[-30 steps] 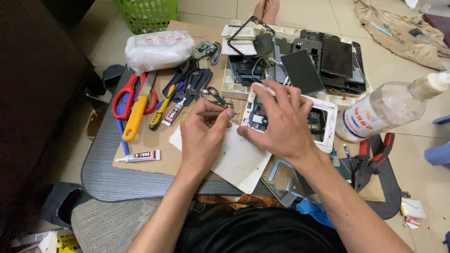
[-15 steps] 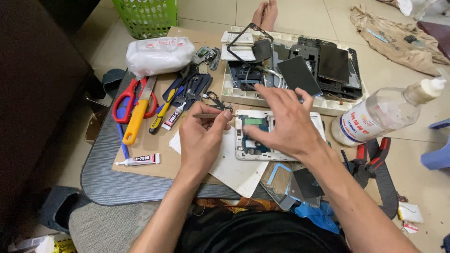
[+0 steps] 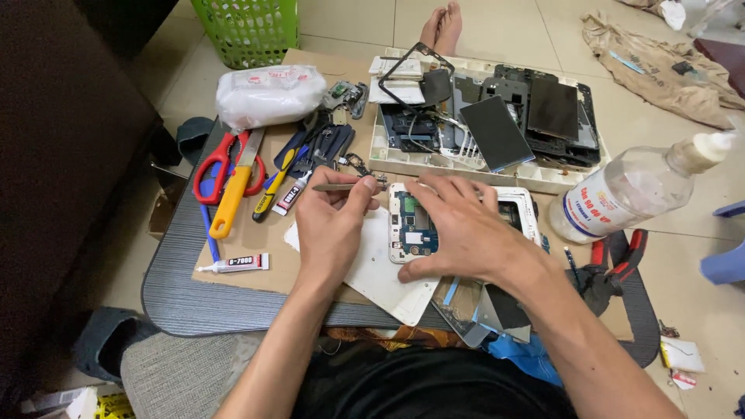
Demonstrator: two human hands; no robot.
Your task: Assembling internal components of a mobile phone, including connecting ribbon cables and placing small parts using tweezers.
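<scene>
An opened white phone (image 3: 411, 225) with its circuit board showing lies on a white sheet (image 3: 376, 268) on a low grey table (image 3: 167, 299). My right hand (image 3: 462, 229) rests flat over the phone, fingers spread, pinning it down. My left hand (image 3: 334, 229) pinches metal tweezers (image 3: 349, 186), their tips near the phone's upper left corner.
Red scissors (image 3: 213, 167), a yellow knife (image 3: 233, 194), pliers (image 3: 326, 143) and a glue tube (image 3: 237, 264) lie left. A white tray (image 3: 458, 164) of phone parts sits behind. A clear bottle (image 3: 628, 194) lies right, red pliers (image 3: 613, 264) below it. Green basket (image 3: 248, 27) far back.
My left hand drew the tweezers slightly back and left of the phone. My right hand slid lower over the phone, uncovering its circuit board.
</scene>
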